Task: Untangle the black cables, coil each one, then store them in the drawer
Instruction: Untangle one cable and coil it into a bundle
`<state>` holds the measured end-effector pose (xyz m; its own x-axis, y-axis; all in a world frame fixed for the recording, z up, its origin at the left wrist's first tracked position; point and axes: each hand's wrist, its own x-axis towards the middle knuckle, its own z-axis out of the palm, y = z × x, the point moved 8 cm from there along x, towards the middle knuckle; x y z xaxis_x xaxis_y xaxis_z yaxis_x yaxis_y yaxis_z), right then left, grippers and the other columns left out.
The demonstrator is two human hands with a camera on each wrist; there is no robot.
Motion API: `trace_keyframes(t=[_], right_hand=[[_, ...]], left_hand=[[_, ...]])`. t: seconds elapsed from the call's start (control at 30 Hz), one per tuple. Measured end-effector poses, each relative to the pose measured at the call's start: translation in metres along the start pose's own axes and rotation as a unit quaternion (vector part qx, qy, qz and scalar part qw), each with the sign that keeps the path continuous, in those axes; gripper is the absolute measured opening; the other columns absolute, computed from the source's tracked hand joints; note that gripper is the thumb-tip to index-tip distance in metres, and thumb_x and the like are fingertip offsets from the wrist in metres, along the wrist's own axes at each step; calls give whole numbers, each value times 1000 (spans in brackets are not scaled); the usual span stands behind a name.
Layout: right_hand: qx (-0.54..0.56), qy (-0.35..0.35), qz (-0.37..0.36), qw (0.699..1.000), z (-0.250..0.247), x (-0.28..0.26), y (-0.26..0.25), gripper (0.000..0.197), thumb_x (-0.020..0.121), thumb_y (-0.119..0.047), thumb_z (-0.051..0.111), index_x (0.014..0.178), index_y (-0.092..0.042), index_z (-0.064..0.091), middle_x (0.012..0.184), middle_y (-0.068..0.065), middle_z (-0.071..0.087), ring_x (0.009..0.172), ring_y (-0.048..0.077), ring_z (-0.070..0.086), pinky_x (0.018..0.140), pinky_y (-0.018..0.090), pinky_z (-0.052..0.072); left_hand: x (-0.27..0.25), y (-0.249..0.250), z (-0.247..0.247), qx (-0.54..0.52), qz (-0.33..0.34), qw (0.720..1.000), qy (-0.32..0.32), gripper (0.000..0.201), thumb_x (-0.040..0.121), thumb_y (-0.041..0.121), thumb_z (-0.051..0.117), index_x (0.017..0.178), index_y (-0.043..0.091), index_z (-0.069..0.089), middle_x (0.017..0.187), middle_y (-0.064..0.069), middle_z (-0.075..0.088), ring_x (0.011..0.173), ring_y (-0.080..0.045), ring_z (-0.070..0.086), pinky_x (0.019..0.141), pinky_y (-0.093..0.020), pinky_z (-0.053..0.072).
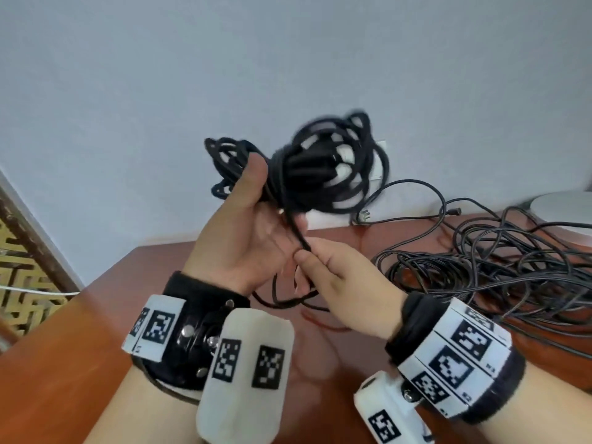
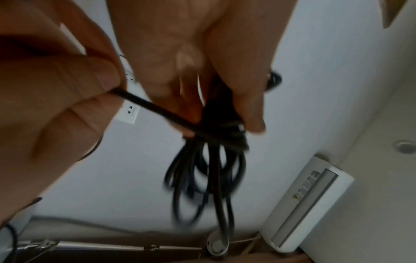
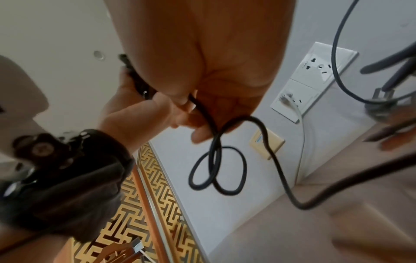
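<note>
The left hand (image 1: 243,232) is raised in front of the wall, thumb and fingers curled round the waist of a coiled black cable (image 1: 320,165) — its loops fan out on both sides of the grip, and turns of cord are wound across the middle. The right hand (image 1: 339,280) sits just below and touching the left, thumb and forefinger pinching the free end (image 1: 301,238) of that same cable where it runs down from the wound waist. In the right wrist view the slack below the pinch hangs in a small double loop (image 3: 216,169), so some cord remains to be wrapped.

By these views the person is binding off one coil: the loops are gathered and the tail is being taken round them, and this cable looks close to finished. A plug or adapter body seems bundled in the middle of it, though blur makes that uncertain.

Much is left. On the brown table (image 1: 96,363), to the right and well apart from the hands, lies a tangled pile of black cables (image 1: 499,267) — not yet separated or coiled. No drawer shows in any view, so nothing can be judged as stored. A white wall socket plate (image 3: 315,74) is fixed to the wall behind.
</note>
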<state>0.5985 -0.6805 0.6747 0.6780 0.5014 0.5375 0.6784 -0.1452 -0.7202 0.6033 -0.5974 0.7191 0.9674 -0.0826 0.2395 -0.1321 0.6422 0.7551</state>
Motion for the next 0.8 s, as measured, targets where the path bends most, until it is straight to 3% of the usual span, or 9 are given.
trace_keyframes(t=[0.1,0.17,0.2,0.23,0.3,0.37,0.53,0.7,0.8], right_hand=[[-18,-67,17,997,-5,-6,2,30,96,-1,54,121,-18,58,104,-13,59,81,-14,53,76,-2,36],[-40,-128,23,991,-2,-4,6,26,93,-2,60,113,-18,61,94,-17,59,73,-12,57,75,10,44],[-78,-128,9,989,-3,-1,7,11,93,-7,60,93,-17,64,85,-9,65,71,-2,59,75,24,50],[-108,-126,3,986,-5,2,7,16,95,-14,59,80,-16,64,76,-4,65,70,7,59,74,31,51],[-135,-119,9,984,-7,6,8,32,98,-24,56,66,-27,55,62,-8,56,61,2,52,63,15,42],[-181,-115,-10,977,-6,7,2,36,99,-27,51,64,-33,47,60,-11,48,60,-1,48,59,14,36],[-211,-48,28,976,-11,8,12,23,100,-21,43,78,-20,52,76,-4,59,73,15,52,70,33,41],[-180,-5,57,982,-20,9,20,9,99,-16,43,99,-14,51,95,4,63,87,22,56,77,35,42],[-152,22,61,986,-23,8,21,26,98,-13,45,124,-13,47,103,4,63,92,21,59,78,33,44]], left_hand=[[-10,-4,6,144,-58,977,-148,34,73,38,81,98,16,77,103,0,74,97,-13,69,85,-33,55],[-20,4,8,275,-52,938,-207,27,75,35,81,92,16,72,88,2,69,83,-12,67,75,-27,55],[-24,11,6,344,-54,916,-200,32,71,36,84,89,13,70,84,0,65,80,-13,64,71,-24,53],[-27,17,3,418,-52,887,-189,38,66,37,87,87,11,68,81,-1,63,78,-13,62,68,-23,51],[-33,24,1,555,-59,811,-173,39,60,32,89,83,11,67,79,2,66,77,-10,63,67,-19,49],[-36,22,1,629,-79,761,-138,25,65,19,89,81,19,70,76,8,71,74,-1,66,66,-13,49],[-24,22,1,731,-16,680,-55,16,71,26,83,75,35,70,77,16,72,71,5,64,62,-7,44],[-9,22,2,757,108,643,23,20,67,32,80,66,34,60,67,16,65,68,5,58,58,-8,38],[-7,26,-1,756,214,607,122,28,68,37,80,68,38,52,73,14,57,71,-6,52,57,-10,33]])
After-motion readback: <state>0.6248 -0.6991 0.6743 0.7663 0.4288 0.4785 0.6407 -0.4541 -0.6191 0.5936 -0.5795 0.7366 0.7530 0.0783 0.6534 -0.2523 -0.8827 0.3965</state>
